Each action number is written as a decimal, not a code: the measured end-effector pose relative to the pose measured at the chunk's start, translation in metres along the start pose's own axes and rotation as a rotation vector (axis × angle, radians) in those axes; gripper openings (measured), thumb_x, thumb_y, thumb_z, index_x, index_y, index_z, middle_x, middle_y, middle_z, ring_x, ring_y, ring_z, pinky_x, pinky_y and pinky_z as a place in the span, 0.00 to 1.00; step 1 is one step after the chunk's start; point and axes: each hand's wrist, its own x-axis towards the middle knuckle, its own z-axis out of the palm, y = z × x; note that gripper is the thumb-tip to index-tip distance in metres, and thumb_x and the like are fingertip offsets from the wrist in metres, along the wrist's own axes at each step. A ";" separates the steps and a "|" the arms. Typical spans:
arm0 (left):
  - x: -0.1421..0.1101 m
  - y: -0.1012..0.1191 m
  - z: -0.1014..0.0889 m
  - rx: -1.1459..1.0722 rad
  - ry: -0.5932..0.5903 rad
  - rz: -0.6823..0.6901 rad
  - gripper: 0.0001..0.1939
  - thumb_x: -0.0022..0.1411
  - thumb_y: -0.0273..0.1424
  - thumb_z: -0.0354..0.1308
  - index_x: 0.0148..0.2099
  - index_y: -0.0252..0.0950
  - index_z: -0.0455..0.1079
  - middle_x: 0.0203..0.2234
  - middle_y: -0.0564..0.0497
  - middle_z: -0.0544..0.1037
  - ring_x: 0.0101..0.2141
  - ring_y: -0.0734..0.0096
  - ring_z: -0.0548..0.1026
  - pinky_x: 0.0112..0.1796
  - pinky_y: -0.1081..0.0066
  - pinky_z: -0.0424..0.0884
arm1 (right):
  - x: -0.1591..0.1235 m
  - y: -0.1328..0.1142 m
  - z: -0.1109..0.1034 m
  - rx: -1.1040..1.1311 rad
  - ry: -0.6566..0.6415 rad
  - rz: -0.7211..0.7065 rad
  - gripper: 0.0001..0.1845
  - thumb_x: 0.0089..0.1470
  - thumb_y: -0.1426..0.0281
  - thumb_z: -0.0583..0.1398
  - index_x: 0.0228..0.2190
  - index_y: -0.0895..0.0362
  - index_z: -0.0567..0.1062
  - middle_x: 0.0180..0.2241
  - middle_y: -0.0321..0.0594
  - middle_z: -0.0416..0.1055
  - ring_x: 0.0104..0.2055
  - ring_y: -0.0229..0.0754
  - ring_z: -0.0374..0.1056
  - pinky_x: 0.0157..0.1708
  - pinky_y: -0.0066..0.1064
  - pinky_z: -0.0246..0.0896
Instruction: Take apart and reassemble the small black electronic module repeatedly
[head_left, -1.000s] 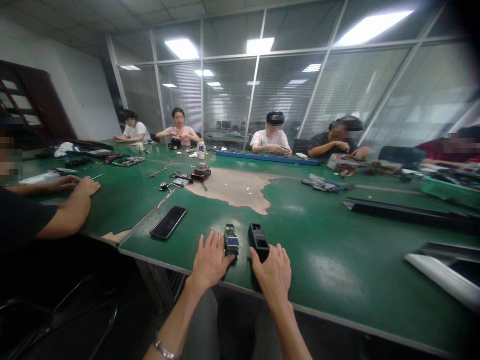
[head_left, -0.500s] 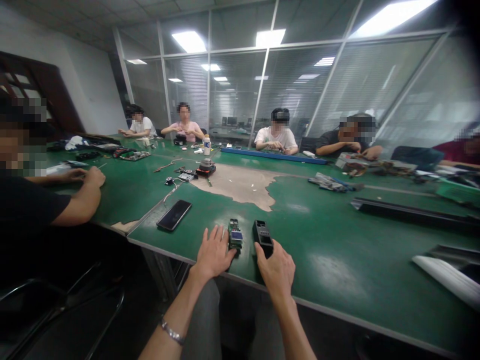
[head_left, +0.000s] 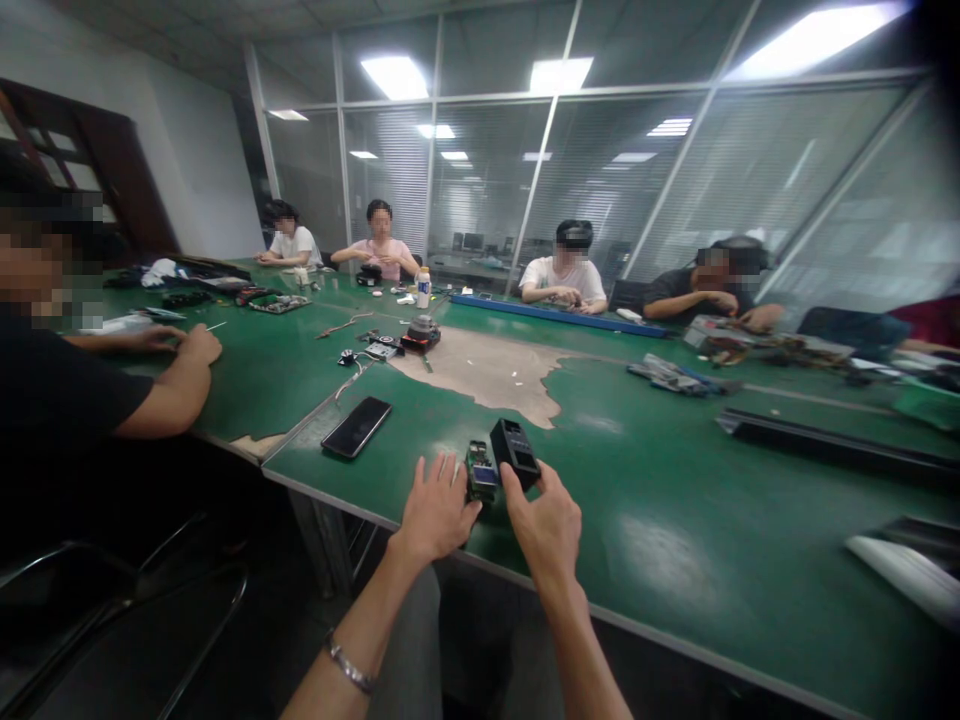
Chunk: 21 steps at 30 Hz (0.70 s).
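Gripping a black electronic unit (head_left: 515, 453), newly lifted and tilted, in the right hand (head_left: 544, 525), green circuit board (head_left: 481, 474) at 2 o'clock from the spread left hand (head_left: 439, 515), hold unclear.

Electronics workroom with glass partitions (head_left: 480, 190) and ceiling lights (head_left: 396, 77). A long green desk (head_left: 660, 500) carries circuit boards (head_left: 481, 472) and small tools (head_left: 379, 350), with seated people (head_left: 562, 278) around it.

Readable text: none in these pictures.
Black handheld device (head_left: 514, 452): marks too small for read.
Small circuit board (head_left: 481, 472): printing too small.
White bottle (head_left: 424, 288): label too blurred.
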 end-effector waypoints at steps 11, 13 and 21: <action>0.000 -0.004 -0.001 -0.045 -0.022 -0.001 0.32 0.70 0.47 0.42 0.69 0.35 0.54 0.67 0.41 0.57 0.66 0.48 0.51 0.63 0.44 0.44 | -0.007 -0.032 0.013 -0.101 -0.080 -0.083 0.22 0.56 0.53 0.57 0.42 0.56 0.75 0.36 0.45 0.78 0.40 0.49 0.72 0.44 0.36 0.55; 0.000 -0.004 -0.003 -0.052 -0.024 0.008 0.32 0.70 0.46 0.43 0.69 0.35 0.54 0.67 0.40 0.57 0.66 0.49 0.51 0.63 0.45 0.44 | -0.009 -0.036 0.013 -0.133 -0.097 -0.077 0.22 0.56 0.52 0.56 0.42 0.57 0.75 0.36 0.46 0.78 0.40 0.49 0.72 0.44 0.37 0.54; -0.001 -0.004 -0.005 -0.045 -0.050 0.012 0.34 0.66 0.41 0.45 0.69 0.30 0.52 0.67 0.39 0.56 0.67 0.50 0.49 0.64 0.47 0.41 | -0.017 -0.041 0.013 -0.189 -0.146 -0.050 0.20 0.56 0.54 0.57 0.41 0.57 0.75 0.35 0.48 0.77 0.41 0.51 0.72 0.46 0.39 0.53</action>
